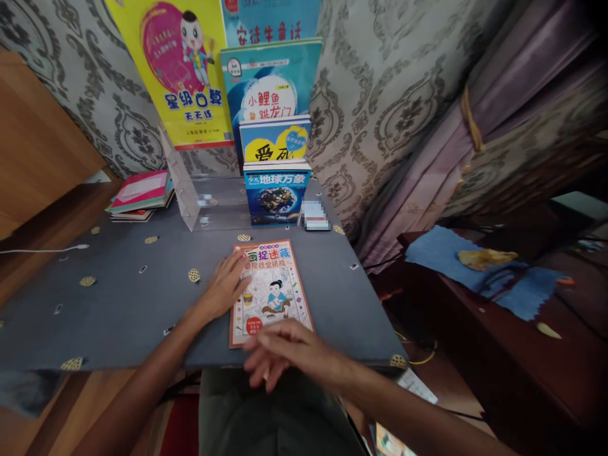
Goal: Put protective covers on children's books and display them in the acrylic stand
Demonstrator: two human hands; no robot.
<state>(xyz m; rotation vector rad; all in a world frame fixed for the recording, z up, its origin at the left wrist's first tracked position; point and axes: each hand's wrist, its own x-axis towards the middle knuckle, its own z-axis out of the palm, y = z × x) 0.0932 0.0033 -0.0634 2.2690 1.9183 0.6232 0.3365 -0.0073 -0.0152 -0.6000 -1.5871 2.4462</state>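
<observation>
A thin paper book with an orange-brown border and a seated cartoon figure on its cover lies flat near the table's front edge. Along its upper left side, my left hand rests with the fingers stretched out over the cover. My right hand hovers at the book's lower edge, its fingers loosely bent and apart, slightly blurred. Nothing shows in that hand, and whether it touches the cover I cannot tell.
Behind the book, a clear stepped stand holds several upright books, with a blue earth book in front. A phone lies right of it. Stacked books sit at the left, near a white cable. A dark red cabinet stands right.
</observation>
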